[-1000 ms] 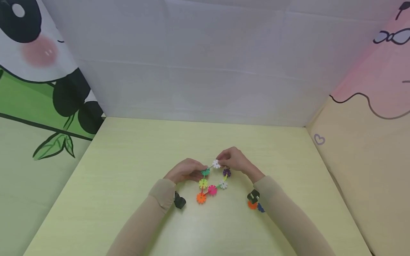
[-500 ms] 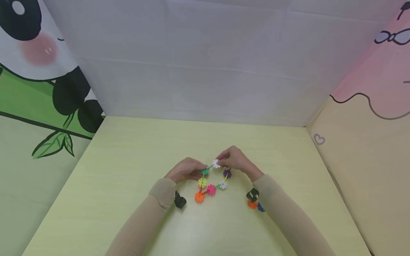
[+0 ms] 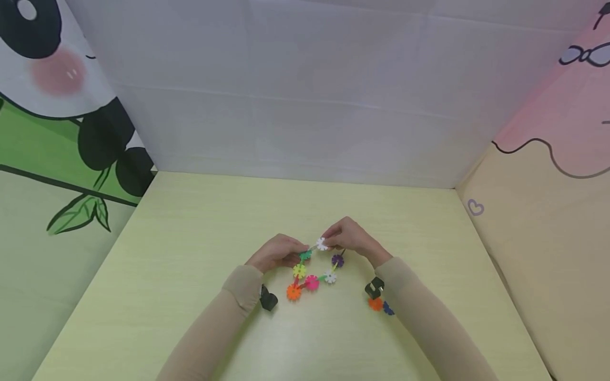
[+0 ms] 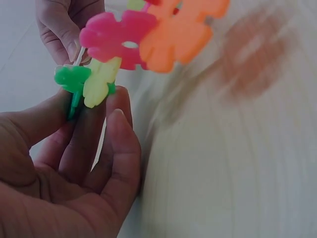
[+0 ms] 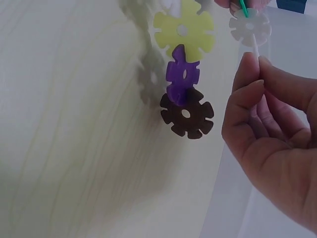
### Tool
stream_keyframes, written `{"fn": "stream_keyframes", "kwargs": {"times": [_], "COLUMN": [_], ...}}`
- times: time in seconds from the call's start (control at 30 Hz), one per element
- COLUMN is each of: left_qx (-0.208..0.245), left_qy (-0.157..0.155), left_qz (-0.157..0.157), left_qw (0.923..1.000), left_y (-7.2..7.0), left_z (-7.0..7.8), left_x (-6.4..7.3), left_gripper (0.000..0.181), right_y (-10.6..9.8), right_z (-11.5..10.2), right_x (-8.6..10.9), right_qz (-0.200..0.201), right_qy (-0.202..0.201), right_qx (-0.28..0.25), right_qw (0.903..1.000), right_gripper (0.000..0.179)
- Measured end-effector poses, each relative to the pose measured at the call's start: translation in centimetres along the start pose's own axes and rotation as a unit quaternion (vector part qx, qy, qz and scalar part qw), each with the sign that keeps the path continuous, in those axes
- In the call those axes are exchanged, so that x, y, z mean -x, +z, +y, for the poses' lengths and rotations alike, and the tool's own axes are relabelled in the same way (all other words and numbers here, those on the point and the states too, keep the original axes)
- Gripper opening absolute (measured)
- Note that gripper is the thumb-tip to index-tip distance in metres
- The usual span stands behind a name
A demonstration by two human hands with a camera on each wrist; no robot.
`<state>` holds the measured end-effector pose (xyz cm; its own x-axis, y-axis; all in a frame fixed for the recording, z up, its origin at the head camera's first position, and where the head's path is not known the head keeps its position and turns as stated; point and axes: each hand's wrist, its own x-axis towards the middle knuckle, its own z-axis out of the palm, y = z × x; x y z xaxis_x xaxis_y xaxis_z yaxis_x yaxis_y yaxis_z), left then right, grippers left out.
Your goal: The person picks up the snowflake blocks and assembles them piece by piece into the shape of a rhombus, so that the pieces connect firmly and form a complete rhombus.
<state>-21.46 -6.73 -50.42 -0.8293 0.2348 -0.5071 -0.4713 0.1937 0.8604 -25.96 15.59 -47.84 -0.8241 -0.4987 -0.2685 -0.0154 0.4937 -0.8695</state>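
Note:
A chain of interlocking flower-shaped plastic discs hangs in a curve between both hands. My left hand (image 3: 276, 253) pinches a green disc (image 4: 73, 78) between thumb and fingers. My right hand (image 3: 350, 236) pinches the edge of a white disc (image 5: 256, 47), joined to another white disc (image 5: 250, 27) at the green end. Below the hands dangle a yellow disc (image 3: 299, 271), an orange disc (image 3: 293, 292), a pink disc (image 3: 312, 282) and a pale disc (image 3: 330, 277). In the right wrist view the chain's other end shows a purple disc (image 5: 183, 74) and a dark brown disc (image 5: 187, 114), apart from the right fingers.
A loose orange disc (image 3: 375, 304) and a blue disc (image 3: 388, 308) lie on the pale wooden table (image 3: 214, 211) by the right wrist. A white sheet wall (image 3: 305, 106) rises behind the table, with cartoon-printed panels at left and right.
The hanging lower part of the chain has drifted slightly left, the orange disc most of all. Both hands stay almost in place with the same pinches.

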Motion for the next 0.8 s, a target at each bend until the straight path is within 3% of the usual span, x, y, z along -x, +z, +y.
{"fn": "stream_keyframes", "kwargs": {"times": [0.37,0.8], "left_qx": [-0.016,-0.025], "left_qy": [-0.004,-0.005], "left_qz": [0.019,0.019], "left_qw": [0.9997,0.9995], "left_y": [0.1,-0.06], "left_z": [-0.04,-0.23], "left_x": [-0.13,-0.37], "left_gripper": [0.021,0.021], "right_y": [0.12,0.47], "right_z": [0.04,-0.23], "right_x": [-0.57,-0.71], "right_qz": [-0.006,-0.016], "right_qy": [0.006,0.017], "right_qx": [0.001,-0.001], "right_qw": [1.0,0.9997], "right_gripper": [0.012,0.012]}}
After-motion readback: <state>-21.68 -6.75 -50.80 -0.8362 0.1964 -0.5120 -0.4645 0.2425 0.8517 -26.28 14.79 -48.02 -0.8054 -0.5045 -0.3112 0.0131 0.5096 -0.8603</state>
